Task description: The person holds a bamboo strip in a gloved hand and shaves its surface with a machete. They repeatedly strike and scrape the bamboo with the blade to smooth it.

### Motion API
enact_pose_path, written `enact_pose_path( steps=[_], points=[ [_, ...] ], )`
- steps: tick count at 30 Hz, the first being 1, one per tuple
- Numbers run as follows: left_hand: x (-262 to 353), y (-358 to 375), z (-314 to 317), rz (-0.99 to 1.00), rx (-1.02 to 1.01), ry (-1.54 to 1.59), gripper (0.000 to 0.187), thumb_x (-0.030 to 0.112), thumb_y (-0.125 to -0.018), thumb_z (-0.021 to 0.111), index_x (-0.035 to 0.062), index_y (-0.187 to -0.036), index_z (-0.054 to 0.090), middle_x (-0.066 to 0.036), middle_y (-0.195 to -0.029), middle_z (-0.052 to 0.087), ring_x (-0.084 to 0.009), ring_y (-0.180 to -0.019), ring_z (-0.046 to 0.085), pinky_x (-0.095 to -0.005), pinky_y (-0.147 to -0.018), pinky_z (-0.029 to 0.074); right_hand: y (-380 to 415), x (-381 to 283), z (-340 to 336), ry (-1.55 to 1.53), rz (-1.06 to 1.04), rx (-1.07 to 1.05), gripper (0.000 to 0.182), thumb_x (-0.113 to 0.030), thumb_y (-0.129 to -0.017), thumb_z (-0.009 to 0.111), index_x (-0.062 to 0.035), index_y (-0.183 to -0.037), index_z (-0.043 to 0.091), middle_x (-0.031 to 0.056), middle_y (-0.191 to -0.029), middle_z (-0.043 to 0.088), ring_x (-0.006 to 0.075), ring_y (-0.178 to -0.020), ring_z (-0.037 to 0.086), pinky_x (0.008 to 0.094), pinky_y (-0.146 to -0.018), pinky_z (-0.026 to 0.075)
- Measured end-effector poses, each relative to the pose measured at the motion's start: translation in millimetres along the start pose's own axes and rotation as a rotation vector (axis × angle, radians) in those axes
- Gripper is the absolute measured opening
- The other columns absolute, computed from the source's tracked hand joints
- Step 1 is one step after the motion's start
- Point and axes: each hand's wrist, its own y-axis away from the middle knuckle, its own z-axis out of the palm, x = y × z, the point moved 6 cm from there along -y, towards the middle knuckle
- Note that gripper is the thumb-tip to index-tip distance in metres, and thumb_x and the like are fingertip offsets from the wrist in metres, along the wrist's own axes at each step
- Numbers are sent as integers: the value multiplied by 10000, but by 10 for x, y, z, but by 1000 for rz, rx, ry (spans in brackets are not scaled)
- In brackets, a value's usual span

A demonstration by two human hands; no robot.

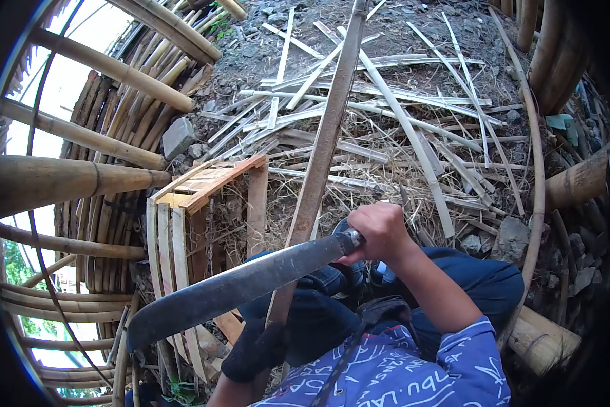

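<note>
My right hand (379,234) is bare and wrapped round the handle of a machete (230,288). Its broad dark blade points to the lower left and crosses in front of a long brown bamboo strip (318,163). Near my lap, my left hand (256,349), in a black glove, is closed round the lower end of that strip; the strip slants up and away past the top edge of the view. My bent legs in dark blue trousers (474,275) lie beneath both hands.
A small wooden slatted stool (227,180) stands to the left of the strip. Several pale split bamboo strips (400,102) lie crossed over the ground ahead, among fibrous shavings. Bamboo poles (81,176) line the left side. Grey stones (512,241) lie at the right.
</note>
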Motion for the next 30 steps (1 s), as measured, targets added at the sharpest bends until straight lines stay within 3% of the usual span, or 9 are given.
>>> enact_pose_path(
  steps=[4, 10, 20, 25, 29, 30],
  points=[
    [50, -18, 0, -10, -49, -7, 305, 309, -964, 490, 51, -808, 534, 14, -586, 451, -73, -474, 425, -230, -420, 326, -40, 102, 33, 16, 0, 40, 697, -771, -612, 605, -88, -585, 467, 50, -516, 496, 229, -475, 570, 358, -463, 453],
    [47, -48, -5, -32, -160, -5, 332, 343, -970, 475, 64, -798, 528, 27, -575, 428, -65, -467, 402, -223, -417, 306, -125, 245, 56, 75, -41, 60, 725, -799, -619, 574, -89, -573, 439, 61, -517, 493, 240, -478, 573, 365, -452, 446],
    [23, -53, -21, -79, -160, 60, 339, 361, -972, 468, 78, -791, 508, 43, -566, 392, -58, -464, 380, -213, -411, 287, -232, 342, 105, 55, -157, 142, 762, -835, -641, 508, -77, -587, 458, 57, -526, 487, 245, -472, 563, 368, -445, 442],
    [53, -48, -7, -43, -295, 58, 373, 396, -972, 446, 95, -754, 464, 48, -542, 352, -54, -437, 345, -219, -400, 263, -280, 376, 150, 68, -159, 117, 778, -853, -639, 486, -77, -603, 466, 65, -531, 494, 248, -482, 570, 373, -443, 447],
    [117, -55, 11, -5, -273, 66, 397, 418, -973, 426, 97, -741, 455, 49, -532, 338, -59, -425, 331, -221, -397, 260, -269, 220, 227, 7, -108, 74, 716, -779, -690, 552, -64, -649, 536, 64, -546, 531, 252, -484, 583, 372, -465, 473],
    [112, -64, 3, -10, -270, 88, 404, 422, -974, 419, 97, -735, 451, 48, -531, 338, -63, -423, 332, -223, -397, 262, -257, 169, 252, -27, -70, 37, 650, -707, -670, 637, -64, -658, 543, 61, -550, 537, 251, -489, 587, 370, -473, 477]
  ],
)
